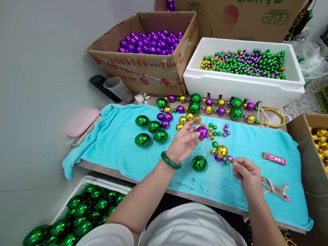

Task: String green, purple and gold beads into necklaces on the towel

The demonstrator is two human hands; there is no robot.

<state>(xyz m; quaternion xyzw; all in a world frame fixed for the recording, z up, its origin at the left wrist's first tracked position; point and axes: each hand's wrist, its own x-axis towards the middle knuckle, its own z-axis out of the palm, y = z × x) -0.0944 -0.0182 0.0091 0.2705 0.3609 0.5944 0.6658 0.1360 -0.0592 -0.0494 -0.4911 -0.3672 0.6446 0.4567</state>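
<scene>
Over the middle of the blue towel (114, 141), my left hand (186, 138) holds a shiny purple bead (202, 133) between thumb and fingers. My right hand (246, 172) is pinched at the right end of a short run of strung beads, by a small lilac bead (229, 159); the thin thread is hard to follow. A large gold bead (221, 151) and a small green bead (215, 144) belong to that run. Just below lies a large green bead (199, 163) on the towel. Loose green beads (154, 126), purple beads (166, 120) and gold beads (182, 120) sit left of and behind my left hand.
A finished-looking bead strand (208, 109) lies behind the towel. Beyond stand a cardboard box (146, 71) of purple beads and a white foam box (242, 84) of small mixed beads. Scissors (280, 192) and a pink packet (274, 158) lie right; a gold-bead carton (310, 163) borders the table.
</scene>
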